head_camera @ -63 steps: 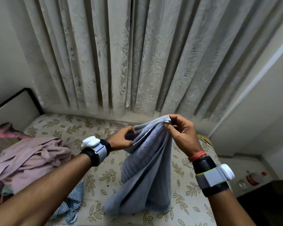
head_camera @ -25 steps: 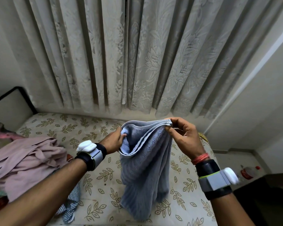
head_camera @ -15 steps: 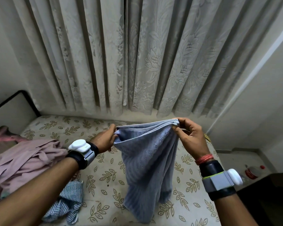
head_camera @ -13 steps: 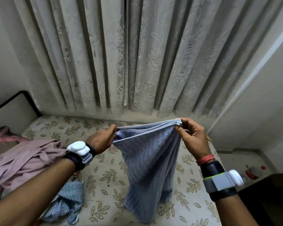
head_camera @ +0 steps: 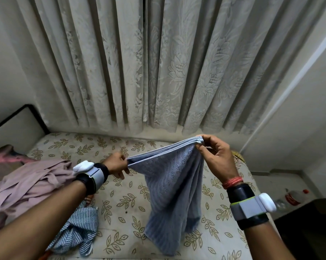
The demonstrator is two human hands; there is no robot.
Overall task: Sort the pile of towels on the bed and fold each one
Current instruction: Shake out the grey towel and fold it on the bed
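A grey-blue towel (head_camera: 174, 186) hangs in folded layers above the bed (head_camera: 121, 199), its top edge stretched taut between my hands. My left hand (head_camera: 117, 164) pinches the left end of that edge. The right end, held higher, is pinched by my right hand (head_camera: 214, 156). The towel's lower end drapes down to the leaf-print sheet. At the left lies a pile of mauve-pink cloth (head_camera: 27, 182), with a blue-and-white striped towel (head_camera: 77, 231) below it.
Pale patterned curtains (head_camera: 158, 62) hang behind the bed. A dark-framed headboard (head_camera: 17, 126) stands at the far left. To the right, past the bed's edge, there is floor with a plastic bottle (head_camera: 295, 196) and a dark piece of furniture (head_camera: 312, 228).
My hands have drawn apart, the left moving left and lower. The towel's top edge, slack and bunched before, is now pulled straight.
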